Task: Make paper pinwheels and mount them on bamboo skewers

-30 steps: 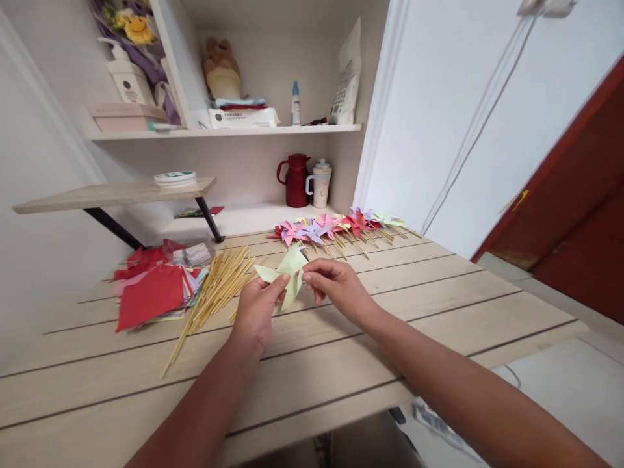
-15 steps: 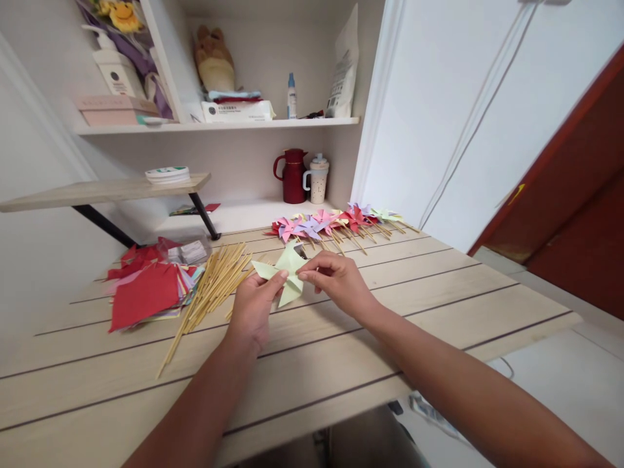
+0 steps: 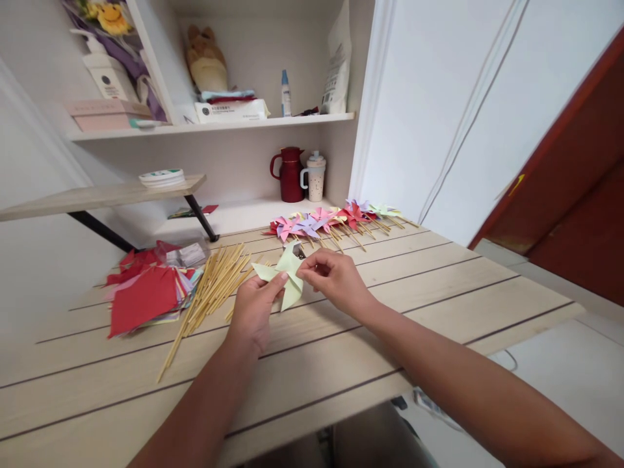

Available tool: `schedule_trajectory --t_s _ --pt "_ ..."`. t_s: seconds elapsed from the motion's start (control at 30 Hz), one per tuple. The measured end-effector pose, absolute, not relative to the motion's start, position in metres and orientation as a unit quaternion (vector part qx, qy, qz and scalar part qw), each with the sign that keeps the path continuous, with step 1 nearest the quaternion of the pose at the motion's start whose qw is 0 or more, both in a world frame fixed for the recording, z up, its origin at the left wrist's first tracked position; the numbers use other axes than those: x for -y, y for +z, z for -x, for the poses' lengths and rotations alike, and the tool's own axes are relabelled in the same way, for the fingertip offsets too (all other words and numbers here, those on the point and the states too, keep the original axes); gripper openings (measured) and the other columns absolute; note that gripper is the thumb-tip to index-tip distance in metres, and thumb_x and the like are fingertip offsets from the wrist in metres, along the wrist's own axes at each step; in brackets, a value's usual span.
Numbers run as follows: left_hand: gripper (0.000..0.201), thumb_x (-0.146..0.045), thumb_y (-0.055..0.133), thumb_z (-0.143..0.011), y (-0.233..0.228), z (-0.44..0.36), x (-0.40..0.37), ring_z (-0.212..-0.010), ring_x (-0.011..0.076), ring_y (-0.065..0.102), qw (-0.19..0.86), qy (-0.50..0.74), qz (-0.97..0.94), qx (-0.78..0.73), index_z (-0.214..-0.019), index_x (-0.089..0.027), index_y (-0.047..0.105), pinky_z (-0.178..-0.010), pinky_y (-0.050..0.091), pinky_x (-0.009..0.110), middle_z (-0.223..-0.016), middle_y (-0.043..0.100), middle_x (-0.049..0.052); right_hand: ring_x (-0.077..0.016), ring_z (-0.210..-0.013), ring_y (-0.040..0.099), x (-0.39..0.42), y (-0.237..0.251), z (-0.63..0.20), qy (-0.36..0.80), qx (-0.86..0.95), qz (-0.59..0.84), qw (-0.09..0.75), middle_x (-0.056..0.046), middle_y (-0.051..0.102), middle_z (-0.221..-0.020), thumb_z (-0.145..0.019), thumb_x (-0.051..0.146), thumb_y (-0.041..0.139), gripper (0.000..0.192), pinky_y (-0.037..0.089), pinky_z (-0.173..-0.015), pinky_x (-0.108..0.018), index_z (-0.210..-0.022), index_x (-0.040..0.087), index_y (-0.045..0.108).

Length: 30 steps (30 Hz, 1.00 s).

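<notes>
Pale wood planks make up the table (image 3: 400, 305), its near edge cut off by the bottom of the frame along with both forearms. Above it, the left hand (image 3: 253, 309) and the right hand (image 3: 336, 279) hold a light green paper pinwheel (image 3: 285, 273) between them, just over the table's middle; the left thumb and fingers pinch its lower left blade, while the right fingertips close on its centre, where something small and dark sits, too tiny to identify. The fingers hide much of the paper's folds. Just left of the hands lies a loose bundle of bamboo sticks (image 3: 209, 292), and beside that a pile of coloured paper sheets (image 3: 143, 296), red on top, with a clear packet behind it that is hard to read. Farther back, a row of finished pinwheels (image 3: 331, 221) lies on its sticks near the table's far edge. Beyond stand a dark red jug (image 3: 290, 173) and a speckled cup (image 3: 315, 177) in a recess. The shelf (image 3: 219, 125) above carries a box, a bottle and a soft toy, partly cropped.
</notes>
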State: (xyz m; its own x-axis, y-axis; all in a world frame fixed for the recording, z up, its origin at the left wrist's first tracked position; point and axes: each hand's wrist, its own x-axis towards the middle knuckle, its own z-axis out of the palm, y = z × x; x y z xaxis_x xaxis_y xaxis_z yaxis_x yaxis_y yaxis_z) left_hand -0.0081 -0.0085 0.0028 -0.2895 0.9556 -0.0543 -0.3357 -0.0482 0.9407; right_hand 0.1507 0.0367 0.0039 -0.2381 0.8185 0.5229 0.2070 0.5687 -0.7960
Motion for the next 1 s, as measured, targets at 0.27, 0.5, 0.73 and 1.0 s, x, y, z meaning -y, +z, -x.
schedule_trajectory --t_s 0.27,0.5,0.73,1.0 --pt "0.038 -0.029 0.094 -0.054 0.002 0.006 0.008 -0.066 0.0114 0.062 0.511 0.648 -0.315 -0.469 -0.082 -0.011 0.076 -0.066 0.049 0.023 -0.08 0.074 0.006 -0.0128 -0.063 0.056 -0.035 0.006 -0.149 0.269 0.727 0.358 0.52 -0.001 0.064 -0.073 -0.081 0.023 0.07 0.011 0.044 -0.056 -0.025 -0.072 0.02 0.068" --pt "0.034 -0.025 0.093 -0.058 0.005 0.003 0.009 -0.066 0.0108 0.063 0.533 0.642 -0.301 -0.462 -0.084 -0.01 0.076 -0.065 0.051 0.022 -0.08 0.075 0.007 -0.0114 -0.059 0.055 -0.036 0.004 -0.15 0.3 0.719 0.355 0.517 -0.001 0.065 -0.074 -0.083 0.026 0.071 0.012 0.045 -0.055 -0.025 -0.073 0.02 0.068" --pt "0.023 -0.015 0.089 -0.065 0.005 0.012 0.007 -0.064 0.0102 0.064 0.526 0.673 -0.252 -0.455 -0.081 -0.011 0.073 -0.066 0.054 0.021 -0.076 0.073 0.005 -0.0086 -0.05 0.057 -0.036 0.007 -0.152 0.44 0.681 0.311 0.495 0.0 0.069 -0.085 -0.087 0.032 0.066 0.015 0.048 -0.053 -0.025 -0.095 0.022 0.074" --pt "0.023 -0.013 0.086 -0.069 0.007 0.012 0.007 -0.066 0.0095 0.064 0.53 0.672 -0.255 -0.449 -0.088 -0.01 0.074 -0.065 0.054 0.019 -0.081 0.074 0.006 -0.0093 -0.055 0.062 -0.039 0.002 -0.155 0.491 0.688 0.278 0.456 -0.002 0.071 -0.092 -0.087 0.033 0.068 0.019 0.05 -0.056 -0.025 -0.101 0.022 0.075"
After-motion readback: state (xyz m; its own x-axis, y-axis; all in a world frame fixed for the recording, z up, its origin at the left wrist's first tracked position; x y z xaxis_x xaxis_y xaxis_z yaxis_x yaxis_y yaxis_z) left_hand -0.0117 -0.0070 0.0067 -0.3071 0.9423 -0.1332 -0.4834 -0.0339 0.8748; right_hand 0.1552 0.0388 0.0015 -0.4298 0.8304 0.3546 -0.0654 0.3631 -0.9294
